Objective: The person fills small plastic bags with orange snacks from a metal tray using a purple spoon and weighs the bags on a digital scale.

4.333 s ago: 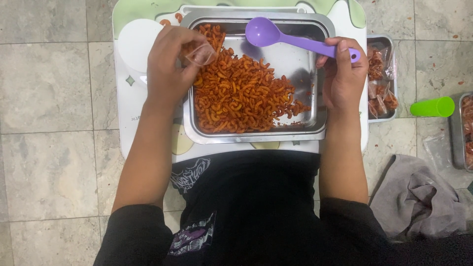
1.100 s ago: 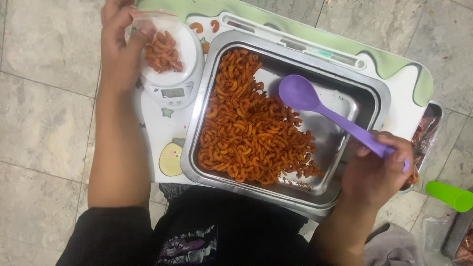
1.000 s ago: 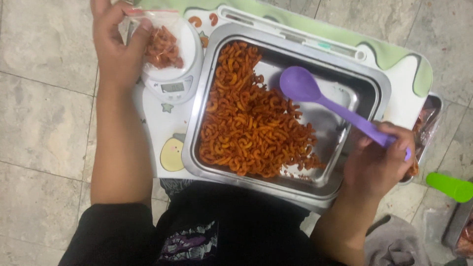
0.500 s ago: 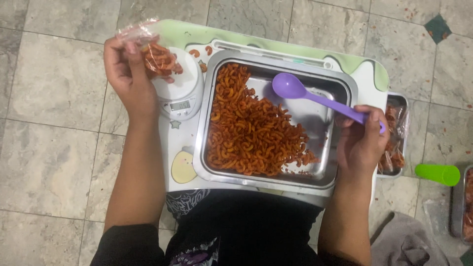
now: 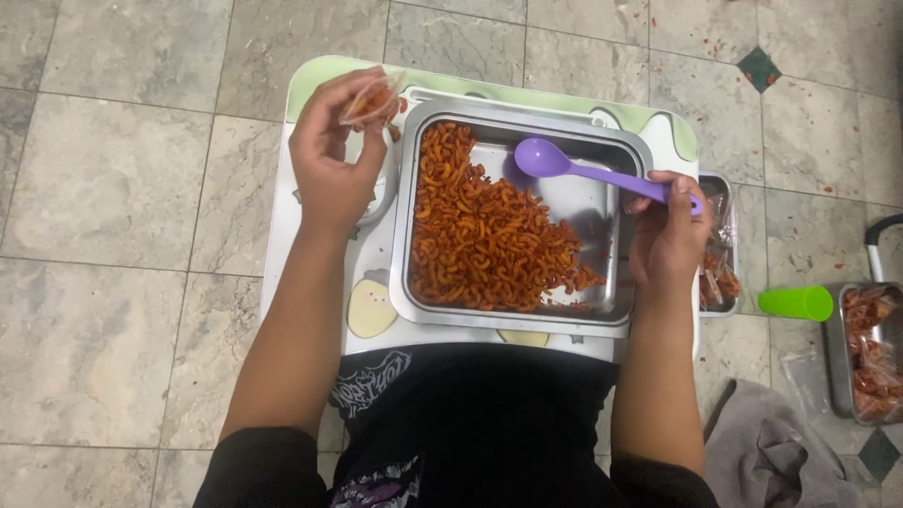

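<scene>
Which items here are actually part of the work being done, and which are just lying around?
In use:
- left hand holding a small clear bag of snack
- right hand holding the purple spoon
- steel tray of orange curls
- small white table under it

Lying about:
- green cup
- grey cloth
- side tray of filled bags

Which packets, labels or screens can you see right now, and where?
Small clear packet of orange snack: in the left hand, above the table's left side.
Filled clear packets: in a metal tray behind the right hand.
More filled packets: in a metal tray on the floor, far right.
No screen or label shows.
</scene>
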